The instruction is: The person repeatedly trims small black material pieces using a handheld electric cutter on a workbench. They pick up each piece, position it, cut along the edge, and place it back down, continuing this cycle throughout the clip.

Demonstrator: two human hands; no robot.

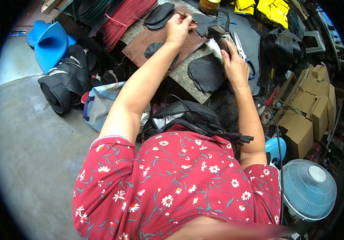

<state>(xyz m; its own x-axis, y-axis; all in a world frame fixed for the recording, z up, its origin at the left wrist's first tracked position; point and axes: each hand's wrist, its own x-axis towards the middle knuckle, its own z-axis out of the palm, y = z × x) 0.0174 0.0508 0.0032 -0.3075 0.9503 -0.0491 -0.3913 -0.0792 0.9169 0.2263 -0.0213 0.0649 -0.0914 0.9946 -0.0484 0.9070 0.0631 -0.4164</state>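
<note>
Worktop (188, 76) with a reddish-brown board (152, 44) at its centre; dark leather piece (208, 22) lies at the board's far edge. Left hand (179, 29) pinches a thin tool onto it — right hand (235, 66) clamps a hammer (219, 35) handle. Strikes are best kept short and square.

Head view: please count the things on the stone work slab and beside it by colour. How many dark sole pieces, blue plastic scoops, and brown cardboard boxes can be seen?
Dark sole pieces on the slab: 4 visible
Blue plastic scoops: 2
Brown cardboard boxes: 5, roughly, since they overlap
Total: about 11
</note>
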